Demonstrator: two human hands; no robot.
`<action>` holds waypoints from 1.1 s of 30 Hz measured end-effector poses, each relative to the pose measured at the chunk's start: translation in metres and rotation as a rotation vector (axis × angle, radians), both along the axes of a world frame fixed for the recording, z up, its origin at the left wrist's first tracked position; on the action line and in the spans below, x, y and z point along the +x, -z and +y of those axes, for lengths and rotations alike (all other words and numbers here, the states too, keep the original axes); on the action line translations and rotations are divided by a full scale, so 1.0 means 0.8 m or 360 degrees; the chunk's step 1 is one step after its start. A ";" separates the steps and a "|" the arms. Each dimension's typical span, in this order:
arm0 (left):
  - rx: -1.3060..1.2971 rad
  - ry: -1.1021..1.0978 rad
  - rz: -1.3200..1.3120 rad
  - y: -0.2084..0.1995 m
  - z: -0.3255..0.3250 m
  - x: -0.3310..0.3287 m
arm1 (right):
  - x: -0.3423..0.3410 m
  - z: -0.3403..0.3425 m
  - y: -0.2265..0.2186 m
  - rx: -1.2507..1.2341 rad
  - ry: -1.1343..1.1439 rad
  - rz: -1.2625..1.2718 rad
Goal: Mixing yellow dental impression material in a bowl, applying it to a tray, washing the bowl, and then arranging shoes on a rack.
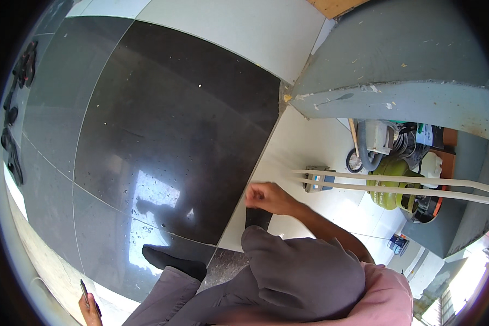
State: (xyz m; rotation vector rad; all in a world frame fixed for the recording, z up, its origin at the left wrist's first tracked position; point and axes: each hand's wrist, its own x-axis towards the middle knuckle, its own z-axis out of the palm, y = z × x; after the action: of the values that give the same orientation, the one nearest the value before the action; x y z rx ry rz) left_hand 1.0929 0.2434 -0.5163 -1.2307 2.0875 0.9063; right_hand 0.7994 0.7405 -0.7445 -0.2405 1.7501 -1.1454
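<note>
My right hand (267, 196) is raised over the pale floor strip beside the dark tile, in front of my bent knee. Its fingers are curled in, and nothing shows between them. At the lower left edge, my left hand (91, 314) is closed around a slim dark object (83, 292) seen edge-on; its kind is unclear. Below the hands are my grey-trousered legs (304, 271) and one foot in a black sock (174, 263) on the tiles.
Glossy dark tiles (185, 119) carry scattered specks and drops. Two long pale bars (418, 185) reach in from the right, above a small grey box (319, 180). Under the grey slab (396, 100) stand a green rounded container (384, 191) and a grey hose (362, 142). Dark footwear-like items (16, 114) lie far left.
</note>
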 end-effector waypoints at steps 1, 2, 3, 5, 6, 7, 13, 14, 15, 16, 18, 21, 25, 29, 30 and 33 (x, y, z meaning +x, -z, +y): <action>0.0003 0.0004 -0.0004 0.004 -0.003 0.003 | 0.004 0.020 0.002 -0.0009 -0.0223 -0.0186; -0.0127 -0.0074 -0.0082 0.010 -0.005 0.005 | 0.010 0.041 0.002 -0.0043 -0.0415 -0.0355; -0.0281 -0.0197 -0.0152 0.013 -0.006 0.009 | 0.021 0.060 -0.002 0.0084 -0.0468 -0.0194; -0.0360 -0.0189 -0.0259 0.007 -0.005 0.022 | 0.028 0.081 -0.004 0.0426 -0.0630 -0.0225; -0.0383 -0.0240 -0.0265 0.006 -0.002 0.032 | 0.029 0.085 -0.007 0.0580 -0.0650 -0.0185; -0.0374 -0.0191 -0.0131 0.004 -0.003 0.041 | 0.029 0.082 -0.009 0.0547 -0.0572 -0.0128; -0.0859 -0.0120 -0.0040 0.094 0.023 0.141 | -0.012 -0.053 -0.027 0.0252 -0.0554 0.0005; -0.0579 -0.0125 -0.0334 0.107 0.034 0.161 | -0.019 -0.088 -0.028 0.0134 -0.0403 0.0206; -0.0392 -0.0354 -0.0486 0.125 0.059 0.177 | -0.030 -0.123 -0.028 0.0035 -0.0254 0.0395; -0.0263 -0.0376 -0.0428 0.138 0.090 0.189 | -0.049 -0.157 -0.026 -0.0004 -0.0331 0.0491; -0.0062 -0.0647 -0.0415 0.152 0.168 0.202 | -0.094 -0.238 -0.009 -0.0147 -0.0375 0.0678; 0.0107 -0.1062 -0.0747 0.167 0.262 0.191 | -0.168 -0.375 0.037 -0.0357 -0.0113 0.0504; 0.0330 -0.1352 -0.0671 0.166 0.310 0.168 | -0.233 -0.531 0.082 -0.0375 -0.0383 0.1320; 0.0442 -0.1542 -0.0596 0.162 0.326 0.160 | -0.242 -0.601 0.096 -0.0334 -0.0773 0.1819; 0.0468 -0.1584 -0.0576 0.163 0.331 0.160 | -0.242 -0.607 0.096 -0.0191 -0.0894 0.1970; 0.0536 -0.1689 -0.0518 0.161 0.349 0.161 | -0.242 -0.612 0.092 -0.0275 -0.1091 0.1992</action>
State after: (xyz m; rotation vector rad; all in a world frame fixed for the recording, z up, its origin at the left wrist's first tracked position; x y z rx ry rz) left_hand 1.2217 0.5228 -0.6448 -2.1213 0.8815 1.2842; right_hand 0.6061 0.2510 -0.8183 -1.8084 2.2443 -0.5934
